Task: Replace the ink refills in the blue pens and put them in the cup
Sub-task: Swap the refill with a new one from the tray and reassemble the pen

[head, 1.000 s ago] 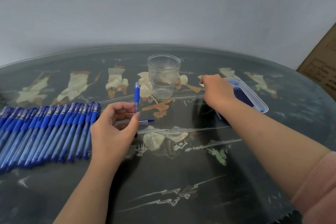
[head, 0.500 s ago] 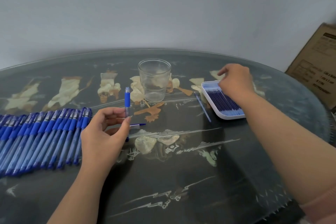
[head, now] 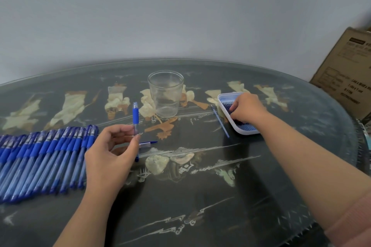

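Note:
My left hand [head: 110, 152] pinches a blue pen barrel [head: 135, 118] upright between thumb and fingers, above the table. A blue pen cap [head: 147, 144] lies on the table just right of that hand. My right hand [head: 246, 109] reaches into the white tray [head: 244, 130] of blue refills, fingers curled down onto them; whether it grips one is hidden. A single refill [head: 220, 123] lies on the table left of the tray. The clear cup [head: 165, 94] stands empty at the middle back. A row of several blue pens [head: 40, 156] lies at the left.
The round dark glass table [head: 200, 196] has painted figures under the glass. A cardboard box [head: 345, 74] stands beyond the table's right edge against the wall.
My right hand moved from the table beside the tray over the tray, then came down into the refills. The loose refill now lies uncovered. My left hand kept holding the pen barrel upright.

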Demonstrator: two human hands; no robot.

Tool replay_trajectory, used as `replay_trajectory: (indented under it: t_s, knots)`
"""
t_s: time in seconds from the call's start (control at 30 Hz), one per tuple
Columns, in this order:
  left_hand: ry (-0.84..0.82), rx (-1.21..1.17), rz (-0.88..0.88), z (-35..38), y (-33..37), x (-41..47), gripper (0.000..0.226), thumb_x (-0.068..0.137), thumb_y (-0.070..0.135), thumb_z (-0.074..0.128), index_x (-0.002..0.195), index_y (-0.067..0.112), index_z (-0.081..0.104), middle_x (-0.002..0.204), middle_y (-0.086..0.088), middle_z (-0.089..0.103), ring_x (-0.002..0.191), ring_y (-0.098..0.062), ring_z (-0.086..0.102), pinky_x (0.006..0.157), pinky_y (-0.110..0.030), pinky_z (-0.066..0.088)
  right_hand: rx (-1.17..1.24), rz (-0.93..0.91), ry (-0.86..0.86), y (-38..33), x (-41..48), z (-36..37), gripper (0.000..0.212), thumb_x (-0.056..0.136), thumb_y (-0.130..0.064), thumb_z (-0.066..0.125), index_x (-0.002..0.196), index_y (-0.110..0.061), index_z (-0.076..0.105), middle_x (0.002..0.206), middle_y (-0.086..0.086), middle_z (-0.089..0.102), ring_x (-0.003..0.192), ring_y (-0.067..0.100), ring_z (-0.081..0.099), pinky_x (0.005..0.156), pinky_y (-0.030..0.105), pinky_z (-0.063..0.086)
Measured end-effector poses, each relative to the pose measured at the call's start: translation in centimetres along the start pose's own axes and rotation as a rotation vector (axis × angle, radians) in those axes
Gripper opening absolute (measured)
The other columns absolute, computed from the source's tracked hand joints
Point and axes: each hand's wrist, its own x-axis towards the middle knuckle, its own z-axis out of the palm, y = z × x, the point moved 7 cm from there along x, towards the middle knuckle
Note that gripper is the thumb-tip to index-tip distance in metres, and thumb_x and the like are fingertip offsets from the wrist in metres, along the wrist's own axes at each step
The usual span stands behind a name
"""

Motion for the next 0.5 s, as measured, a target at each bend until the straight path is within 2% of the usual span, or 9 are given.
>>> replay_trajectory:
  t_s: [0.17,0.37,0.5]
  knots:
    - [-0.002,0.008,0.005,0.0,0.1,0.0,0.024,0.081,0.004,0.074,0.098,0.018,0.066,0.091,0.006,0.071,0.084,-0.001,0.068,0.076,-0.009,0.052,-0.074,0.014,-0.027,-0.2,0.0,0.0,0.011,0.070,-0.002,0.060,0.074,-0.001,0.070,0.073,0.016,0.067,0.062,0.025,0.059,0.070,0.033,0.058]
    - [-0.006,0.010,0.002,0.0,0.2,0.0,0.024,0.080,0.004,0.074,0.099,0.018,0.066,0.091,0.005,0.071,0.085,0.000,0.067,0.076,-0.007,0.052,-0.194,0.010,-0.055,-1.0,-0.6,-0.5,0.015,0.070,0.001,0.056,0.059,-0.009,0.058,0.060,0.012,0.055,0.057,0.025,0.052,0.058,0.028,0.046]
    - [-0.006,0.009,0.004,0.0,0.2,0.0,0.024,0.081,0.003,0.074,0.100,0.015,0.066,0.092,0.006,0.071,0.085,0.001,0.067,0.074,-0.006,0.051,-0.196,-0.003,-0.040,-0.9,-0.4,-0.5,0.016,0.070,0.000,0.059,0.058,-0.009,0.056,0.060,0.012,0.057,0.057,0.026,0.055,0.064,0.033,0.056]
